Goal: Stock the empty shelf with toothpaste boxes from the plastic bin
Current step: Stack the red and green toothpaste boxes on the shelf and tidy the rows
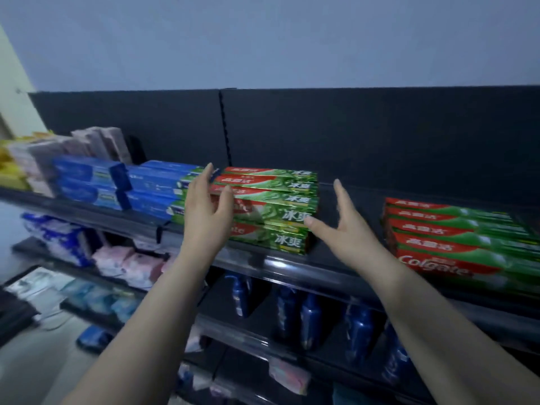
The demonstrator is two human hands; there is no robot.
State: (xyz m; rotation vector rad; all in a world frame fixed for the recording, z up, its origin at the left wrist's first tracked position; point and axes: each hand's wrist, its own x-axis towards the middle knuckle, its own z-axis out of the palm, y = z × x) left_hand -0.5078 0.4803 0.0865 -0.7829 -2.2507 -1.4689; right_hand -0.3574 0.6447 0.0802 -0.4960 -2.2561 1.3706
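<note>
Against the pale wall, a dark shelving unit is standing, and its top shelf [353, 197] is carrying the toothpaste boxes in rows. On the right side, a stack of red and green toothpaste boxes [455, 238] is lying flat, well apart from the middle stack [271, 206], which is made of the same kind of boxes with a brighter green print. Just beside the middle stack, on the left, blue boxes [152, 185] are lying in piles. One shelf lower, blue bottles [309, 317] are standing upright, and soft packs [58, 238] are lying further left.

Both arms are reaching up to the middle stack. The left hand [207, 206] is open, with straight fingers lying along the left end of the stack and the thumb in front of it. The right hand [342, 226] is also open and is gripping nothing; its fingers are pointing up, apart from the boxes, while its thumb tip is touching the right end of the stack.
</note>
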